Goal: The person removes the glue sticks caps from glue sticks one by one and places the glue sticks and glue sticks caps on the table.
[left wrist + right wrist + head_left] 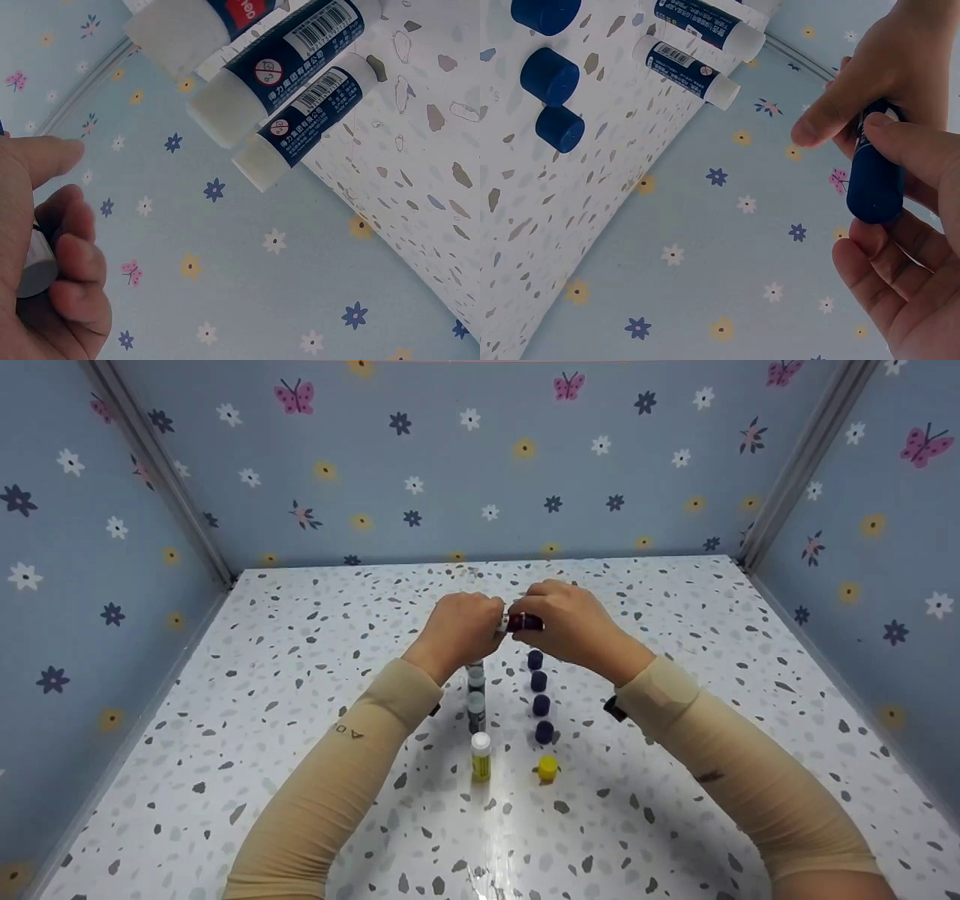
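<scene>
My left hand grips a glue stick round its body; its pale base shows in the left wrist view. My right hand pinches the dark blue cap of that glue stick, thumb on one side and fingers on the other. The cap appears to be on the stick, which is held above the table, roughly level in the head view. Below the hands stands a row of uncapped glue sticks, navy-labelled with white ends. Beside it runs a row of dark blue caps.
A yellow glue stick with a white top stands at the near end of its row, opposite a yellow cap. The speckled white table is bounded by flowered blue walls at the back and sides.
</scene>
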Demonstrator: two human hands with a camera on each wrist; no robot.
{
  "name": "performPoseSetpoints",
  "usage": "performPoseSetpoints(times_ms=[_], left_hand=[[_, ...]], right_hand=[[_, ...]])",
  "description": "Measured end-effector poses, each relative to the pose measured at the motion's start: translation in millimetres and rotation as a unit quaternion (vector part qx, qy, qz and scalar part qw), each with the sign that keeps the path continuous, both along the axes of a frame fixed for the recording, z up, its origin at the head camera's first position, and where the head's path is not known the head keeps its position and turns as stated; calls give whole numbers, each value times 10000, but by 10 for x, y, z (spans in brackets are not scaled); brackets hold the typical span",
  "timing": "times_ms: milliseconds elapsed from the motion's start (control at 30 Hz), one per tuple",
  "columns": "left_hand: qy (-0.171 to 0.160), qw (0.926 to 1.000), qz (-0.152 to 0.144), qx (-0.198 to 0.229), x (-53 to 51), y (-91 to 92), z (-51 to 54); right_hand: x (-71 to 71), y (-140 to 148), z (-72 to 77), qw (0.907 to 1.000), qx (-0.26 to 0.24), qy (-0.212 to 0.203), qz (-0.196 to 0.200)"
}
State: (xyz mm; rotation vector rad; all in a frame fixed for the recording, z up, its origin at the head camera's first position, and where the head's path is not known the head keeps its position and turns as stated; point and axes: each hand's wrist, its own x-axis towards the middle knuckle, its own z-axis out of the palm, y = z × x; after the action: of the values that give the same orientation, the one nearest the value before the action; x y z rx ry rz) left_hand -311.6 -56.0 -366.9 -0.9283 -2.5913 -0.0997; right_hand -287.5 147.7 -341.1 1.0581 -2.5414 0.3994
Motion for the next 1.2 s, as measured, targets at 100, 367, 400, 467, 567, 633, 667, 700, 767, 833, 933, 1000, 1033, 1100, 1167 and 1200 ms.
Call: performPoseSetpoints(times_ms=[100,367,400,467,567,633,667,700,767,833,933,1000,1033,1100,1167,1200], left_hand=[[100,9999,25,-34,0,-13,4],[240,9995,183,-18,-4,-62,-3],[253,9995,195,-11,-3,-70,-5],[240,9995,223,-35,-5,-86,-8],[183,9995,251,-57,-4,-105,-9],[112,9995,268,-85,0,-115,-10],[69,9995,278,-94,2,-120,-13],[33,9995,285,-109,3,-125,-16],[-5,9994,303,-140,1,-131,-32],[-21,9994,308,-163,0,-134,-43],[31,9995,291,-156,-5,-137,-59],[80,9995,263,-162,-6,-134,-64],[89,9995,249,-155,-6,-132,-66],[95,9996,226,-152,-5,-127,-70],[82,9997,202,-143,-2,-119,-71],[75,9997,192,-118,-1,-117,-73]], right_hand=[[6,-12,11,9999,-7,-100,-70],[2,20,23,9984,70,-460,-333],[-2,29,13,9979,71,-528,-371],[-10,49,-13,9971,50,-629,-422],[-12,78,-59,9965,-8,-711,-432],[-18,97,-99,9965,-78,-734,-383],[-22,104,-117,9965,-121,-752,-346],[-25,109,-135,9964,-165,-772,-322],[-34,121,-175,9963,-248,-787,-259],[-41,126,-209,9965,-317,-758,-182],[-53,122,-246,9966,-430,-699,-43],[-58,115,-264,9961,-520,-708,47],[-58,110,-268,9956,-573,-738,93],[-59,100,-283,9942,-674,-823,155],[-59,93,-297,9928,-766,-904,195],[-59,88,-303,9921,-802,-945,220]])
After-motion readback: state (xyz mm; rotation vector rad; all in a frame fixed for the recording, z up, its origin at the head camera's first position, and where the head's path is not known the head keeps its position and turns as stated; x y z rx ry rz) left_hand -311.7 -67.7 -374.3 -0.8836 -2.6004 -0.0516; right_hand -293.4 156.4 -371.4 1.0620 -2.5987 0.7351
